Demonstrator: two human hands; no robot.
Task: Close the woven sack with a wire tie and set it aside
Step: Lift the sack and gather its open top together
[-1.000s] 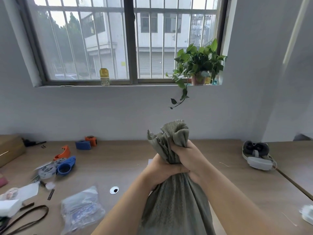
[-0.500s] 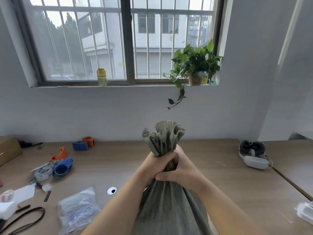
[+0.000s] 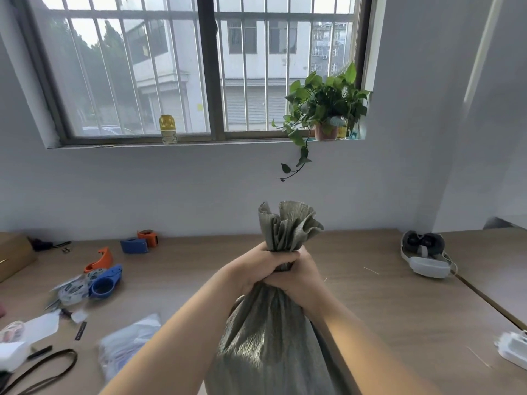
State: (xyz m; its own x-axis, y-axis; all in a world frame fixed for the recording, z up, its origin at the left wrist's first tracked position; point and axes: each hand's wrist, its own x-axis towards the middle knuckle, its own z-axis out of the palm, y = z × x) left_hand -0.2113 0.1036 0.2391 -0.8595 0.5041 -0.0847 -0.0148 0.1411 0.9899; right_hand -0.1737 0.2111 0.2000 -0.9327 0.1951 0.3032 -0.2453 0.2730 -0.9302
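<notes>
- Woven sack [image 3: 271, 337] stands upright on the table [image 3: 370, 309] at centre, its mouth bunched into a ruffle [image 3: 288, 223] above two fists.
- The step in hand appears to be gathering and choking the neck before any tie goes on. Doing it well likely means twisting the neck tight and keeping one fist clamped low, so the other can let go to fetch a tie without the pleats springing open.
- No wire tie can be made out on the neck. A thin pale strand [image 3: 370, 270] lies on the table right of the sack, but whether it is a tie cannot be told.
- Left of the sack, a blue tape dispenser [image 3: 107, 282] lies well apart and plays no part.
- Left hand [image 3: 253, 266] is closed tight, fingers curled round the sack's neck just under the ruffle.
- Right hand [image 3: 302, 283] is closed too, wrapped round the same neck just below and touching the left hand, fingers crossing the front of the cloth.
- Neither hand holds anything but the sack, so one hand would have to release to bring in a tie.
- Right of the sack, a headset [image 3: 425, 255] rests near the table's far edge, well apart.
</notes>
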